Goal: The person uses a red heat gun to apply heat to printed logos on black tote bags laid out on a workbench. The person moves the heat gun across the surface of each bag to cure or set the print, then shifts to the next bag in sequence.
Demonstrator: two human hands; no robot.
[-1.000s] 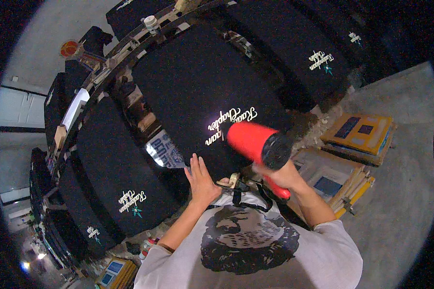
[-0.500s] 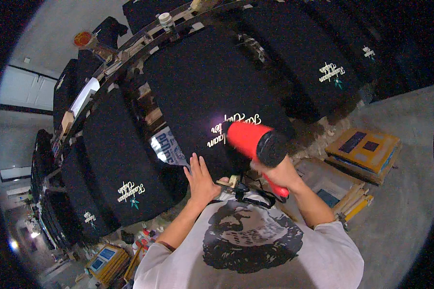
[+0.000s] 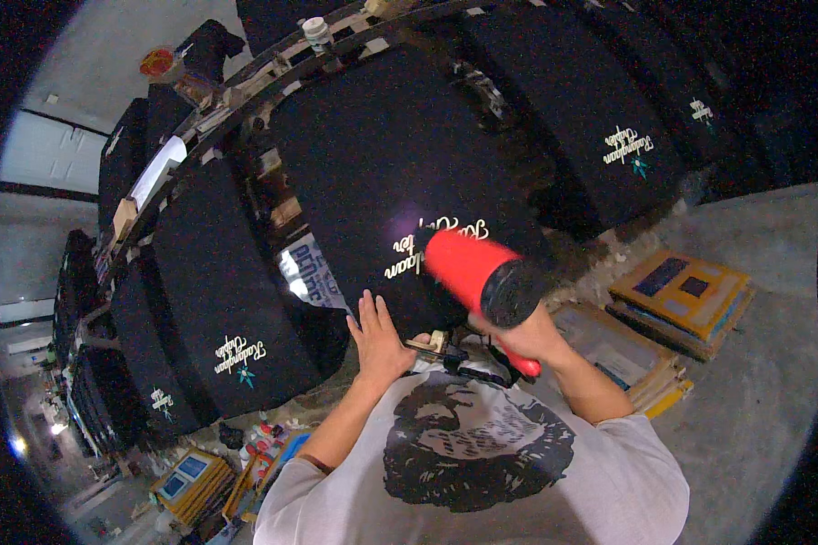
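Note:
A black T-shirt point(image 3: 364, 163) lies stretched flat in front of me, with white lettering near the edge closest to me. In my right hand point(image 3: 541, 338) is a red hair dryer point(image 3: 463, 268) with a black rear end, slightly blurred. Its nozzle points at the lettering from just above and covers part of it; a faint purple glow shows beside the tip. My left hand point(image 3: 379, 341) rests at the shirt's near left edge, fingers stretched out and holding nothing. A small wooden block point(image 3: 430, 345) sits by its thumb.
More black shirts with white lettering and a green motif flank mine, left point(image 3: 232, 309) and right point(image 3: 600, 136). Wood-framed screens point(image 3: 682, 291) are stacked on the floor at right, others point(image 3: 191, 481) at lower left. A white jar point(image 3: 316, 34) stands on the far rail.
The hair dryer's rear end has dipped slightly toward me while its nozzle stays over the lettering. My left hand keeps its place. The whole view has shifted a little.

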